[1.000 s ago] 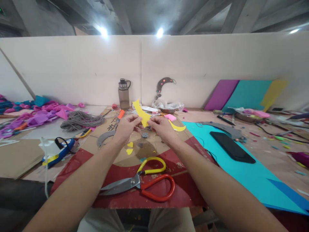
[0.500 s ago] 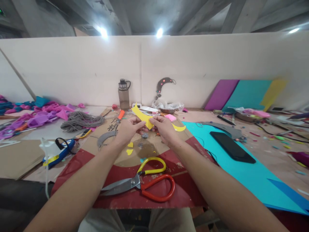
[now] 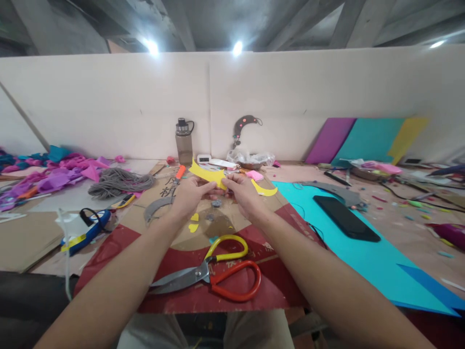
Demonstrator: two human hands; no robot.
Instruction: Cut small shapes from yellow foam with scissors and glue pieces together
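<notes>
Between my two hands is a curved piece of yellow felt or paper (image 3: 206, 175), held above the cardboard. My left hand (image 3: 191, 196) pinches its lower edge, with the pointed end rising up to the left. My right hand (image 3: 244, 194) pinches the right end, fingertips close to those of the left. Below lie small yellow hearts (image 3: 193, 228) and a grey scrap (image 3: 216, 203). Large scissors (image 3: 203, 274) with one yellow and one red handle rest open on the red part of the cardboard. A yellow crescent (image 3: 265, 190) lies just past my right hand.
A grey crescent (image 3: 157, 208) lies left of my left hand. Further out are grey cord (image 3: 121, 183), a bottle (image 3: 184, 145) and a decorated dark crescent (image 3: 242, 127) against the wall. On the right, a black phone (image 3: 345, 218) rests on a turquoise sheet (image 3: 366, 264).
The yellow piece has turned flatter between my fingers and shows a broader face. Both hands keep their pinch on it. The whole view has shifted slightly.
</notes>
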